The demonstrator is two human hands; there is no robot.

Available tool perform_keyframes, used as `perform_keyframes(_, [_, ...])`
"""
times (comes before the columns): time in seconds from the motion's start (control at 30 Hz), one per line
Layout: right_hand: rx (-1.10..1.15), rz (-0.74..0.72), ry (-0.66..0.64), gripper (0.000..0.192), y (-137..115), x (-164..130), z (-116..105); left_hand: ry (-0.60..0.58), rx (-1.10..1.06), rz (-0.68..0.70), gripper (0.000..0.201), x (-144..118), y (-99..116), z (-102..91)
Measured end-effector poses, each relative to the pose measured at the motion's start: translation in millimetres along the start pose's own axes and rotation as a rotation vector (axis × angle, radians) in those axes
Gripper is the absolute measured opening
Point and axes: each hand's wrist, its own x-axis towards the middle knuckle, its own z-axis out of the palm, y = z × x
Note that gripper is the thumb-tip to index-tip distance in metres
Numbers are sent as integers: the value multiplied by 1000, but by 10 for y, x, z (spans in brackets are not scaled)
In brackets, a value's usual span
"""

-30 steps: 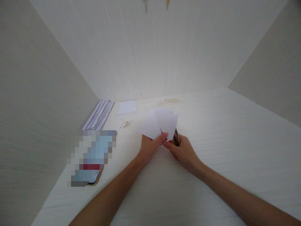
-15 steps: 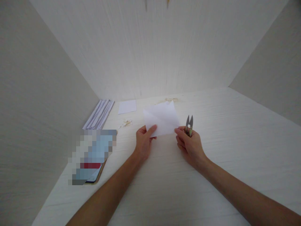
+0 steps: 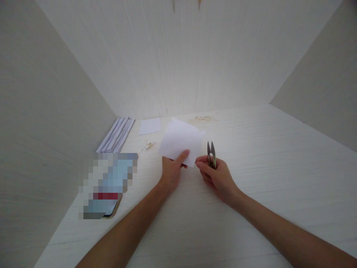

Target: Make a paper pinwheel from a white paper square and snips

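Observation:
A white sheet of paper (image 3: pixel 181 139) is pinched in my left hand (image 3: pixel 173 169), thumb on top and fingers underneath. It is tilted, and a corner of it sticks out on the right. My right hand (image 3: pixel 216 176) is closed around a pair of thread snips (image 3: pixel 212 156), whose two pointed blades stand up, slightly apart, above the fingers. The right thumb and forefinger are pressed together close to the paper's lower right corner; whether they touch it I cannot tell.
On the left of the white table (image 3: pixel 267 167) lies a partly blurred phone (image 3: pixel 113 210). Behind it is a stack of folded white papers (image 3: pixel 117 134). A small white paper (image 3: pixel 150 126) lies near the back wall. Small scraps (image 3: pixel 150 145) and a brownish patch (image 3: pixel 203 118) are on the tabletop.
The paper has turned clockwise and shifted left in my left hand. My right hand has moved left and slightly down with the snips, off the edge that it was pinching.

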Motion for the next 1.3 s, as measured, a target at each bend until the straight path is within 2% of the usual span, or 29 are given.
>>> perform_keyframes(0.2, [-153, -90, -19, 24, 58, 15, -22, 17, 119, 75, 20, -8, 15, 5])
perform_keyframes(0.5, [-147, -99, 1, 25, 37, 16, -4, 13, 245, 126, 20, -27, 33, -9])
perform_keyframes(0.77, [-107, -78, 15, 31, 45, 32, -17, 26, 254, 125, 20, -48, 43, 9])
perform_keyframes(1.3, [-36, -26, -3, 29, 43, 35, -26, 9, 241, 103, 21, -43, 19, 5])
